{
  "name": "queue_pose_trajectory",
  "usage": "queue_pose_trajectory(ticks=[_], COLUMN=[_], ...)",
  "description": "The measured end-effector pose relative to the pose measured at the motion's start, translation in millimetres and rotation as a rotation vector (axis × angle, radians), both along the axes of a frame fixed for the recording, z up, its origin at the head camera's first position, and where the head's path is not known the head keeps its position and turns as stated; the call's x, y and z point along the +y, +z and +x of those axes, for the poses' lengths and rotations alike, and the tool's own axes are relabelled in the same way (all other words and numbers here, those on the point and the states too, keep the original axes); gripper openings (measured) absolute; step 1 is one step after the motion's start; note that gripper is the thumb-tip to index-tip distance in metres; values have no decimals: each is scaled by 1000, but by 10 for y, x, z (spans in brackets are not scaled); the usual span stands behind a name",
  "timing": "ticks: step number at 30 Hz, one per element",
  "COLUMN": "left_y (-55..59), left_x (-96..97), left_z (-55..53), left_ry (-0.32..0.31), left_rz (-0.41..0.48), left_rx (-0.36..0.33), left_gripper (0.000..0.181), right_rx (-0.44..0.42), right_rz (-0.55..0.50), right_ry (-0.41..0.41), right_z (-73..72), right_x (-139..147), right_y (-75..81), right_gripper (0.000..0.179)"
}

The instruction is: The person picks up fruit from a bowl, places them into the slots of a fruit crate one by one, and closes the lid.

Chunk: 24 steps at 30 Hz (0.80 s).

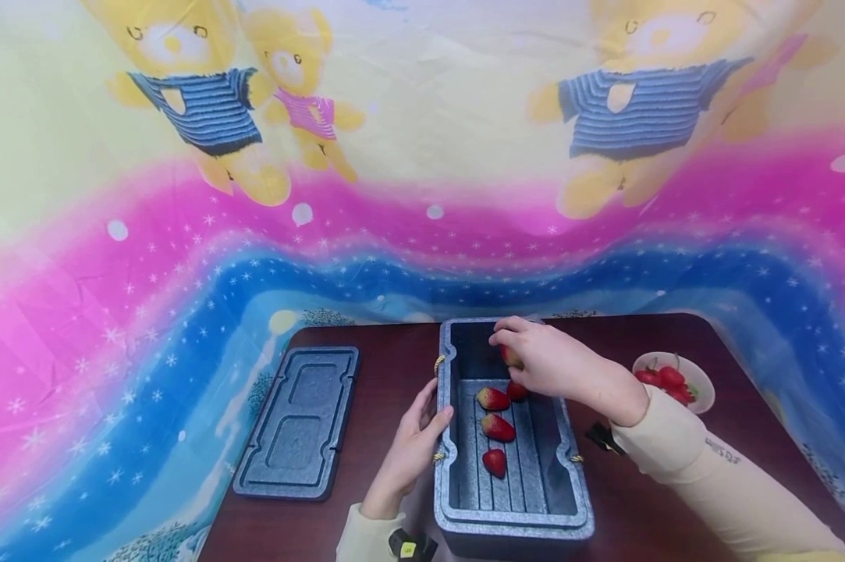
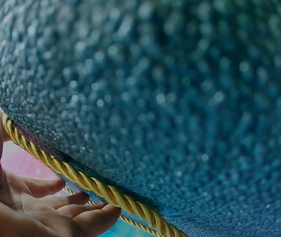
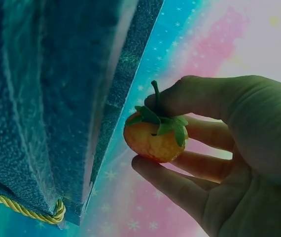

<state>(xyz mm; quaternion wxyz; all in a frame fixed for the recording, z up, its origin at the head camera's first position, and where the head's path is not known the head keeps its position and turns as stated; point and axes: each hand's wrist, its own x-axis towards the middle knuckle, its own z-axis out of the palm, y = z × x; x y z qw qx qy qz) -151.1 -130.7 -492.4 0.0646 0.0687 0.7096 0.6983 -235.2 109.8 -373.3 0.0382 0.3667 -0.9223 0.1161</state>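
Observation:
A grey foam box with gold rope at its sides stands on the table. Several strawberries lie in a row on its ribbed floor. My right hand is over the far part of the box, pinching another strawberry between thumb and fingers; its green leaves and stem show in the right wrist view. My left hand rests against the left wall, the thumb at the rim. In the left wrist view its fingers extend loosely beside the gold rope.
To the left lies the flat grey lid, with two recessed panels. A white bowl with several red strawberries stands at the right of the dark table. A bear-print cloth hangs behind.

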Motion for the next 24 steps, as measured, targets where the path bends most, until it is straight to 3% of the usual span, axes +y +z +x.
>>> queue_pose_trajectory(ticks=[10,24], left_y=[11,16], left_x=[0,-2], left_z=[-1,-6], left_ry=[1,-3], left_rz=[-2,-9], left_rx=[-15,6], left_gripper=[67,67], right_rx=[-69,-45], right_rz=[34,31], right_ry=[47,23], right_z=[-21,13], right_x=[-4,18], right_y=[-26,-11], right_gripper=[46,54])
